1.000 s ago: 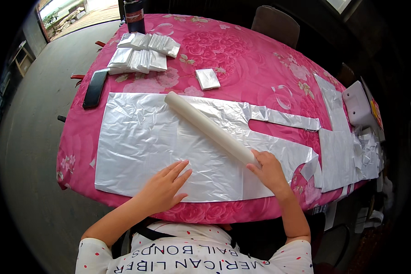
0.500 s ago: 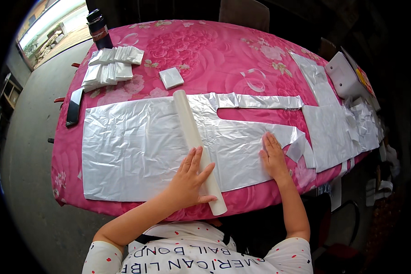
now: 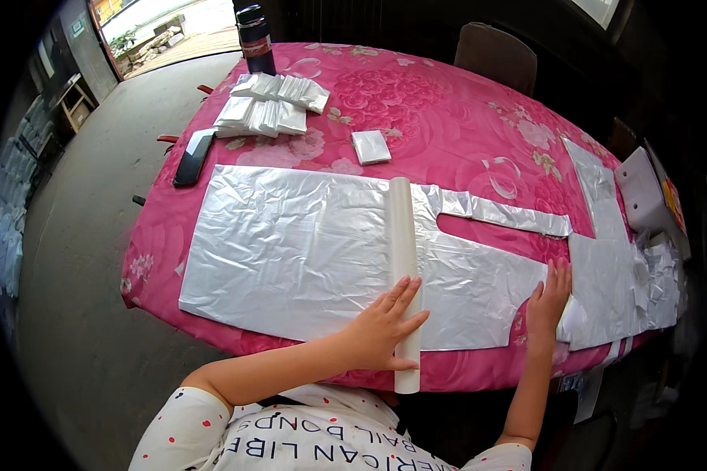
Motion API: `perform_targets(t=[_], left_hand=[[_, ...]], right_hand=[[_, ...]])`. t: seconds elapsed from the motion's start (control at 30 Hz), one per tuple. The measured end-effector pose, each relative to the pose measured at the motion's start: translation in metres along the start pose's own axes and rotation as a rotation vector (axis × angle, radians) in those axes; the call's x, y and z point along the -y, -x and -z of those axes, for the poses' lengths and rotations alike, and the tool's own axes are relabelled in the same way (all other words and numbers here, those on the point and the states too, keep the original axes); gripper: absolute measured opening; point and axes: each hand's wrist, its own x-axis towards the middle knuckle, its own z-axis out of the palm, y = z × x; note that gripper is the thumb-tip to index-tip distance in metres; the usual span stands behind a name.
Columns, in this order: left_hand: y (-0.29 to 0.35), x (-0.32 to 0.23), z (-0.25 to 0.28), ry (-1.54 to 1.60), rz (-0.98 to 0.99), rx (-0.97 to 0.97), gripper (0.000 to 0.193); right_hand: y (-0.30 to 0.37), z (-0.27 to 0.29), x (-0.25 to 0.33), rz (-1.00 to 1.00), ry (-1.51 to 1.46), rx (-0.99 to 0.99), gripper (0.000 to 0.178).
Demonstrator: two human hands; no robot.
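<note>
- Desk (image 3: 463,161), spread with a pink flowered cloth (image 3: 385,90) and carrying everything I can see being handled.
- The big silvery plastic bag (image 3: 291,243), flat on the cloth along the near side, body to the left, handle strips to the right. I'd call it light, limp and slippery, apt to crease or stretch; best taken by a folded edge or a doubled strip, with a flat palm steadying the rest.
- More bags (image 3: 605,275), lying in layers just beyond the strips' right ends.
- A pale tube (image 3: 402,228), laid crosswise over the bag, its near end sticking out past the bag's edge. It looks stiff and likely to roll, so a palm on top or a hold at the bare end should suit it.
- Folded packets (image 3: 263,110), stacked toward the far left.
- A dark bottle (image 3: 255,43), upright behind them.
- The person's hands, well apart: the left hand (image 3: 377,330) rests spread over the tube, not wrapped round it; the right hand (image 3: 548,302) is at the nearer strip's end, and I can't tell whether it pinches anything.
- A phone (image 3: 194,159), beside the packets.
- One square packet (image 3: 371,147), lying alone beyond the bag.
</note>
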Motion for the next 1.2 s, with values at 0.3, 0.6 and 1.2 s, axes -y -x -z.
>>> perform_targets(t=[0.3, 0.6, 1.2], left_hand=[[0.0, -0.003, -0.002, 0.017, 0.001, -0.015, 0.077], [-0.007, -0.015, 0.0, 0.013, -0.015, 0.121, 0.073], [0.0, -0.02, 0.008, 0.898, 0.26, -0.167, 0.049]], right_hand=[[0.012, -0.036, -0.018, 0.201, -0.352, 0.35, 0.045], [0.026, -0.053, -0.142, -0.076, -0.1, -0.032, 0.019], [0.05, 0.063, 0.149, 0.002, -1.124, 0.462, 0.024]])
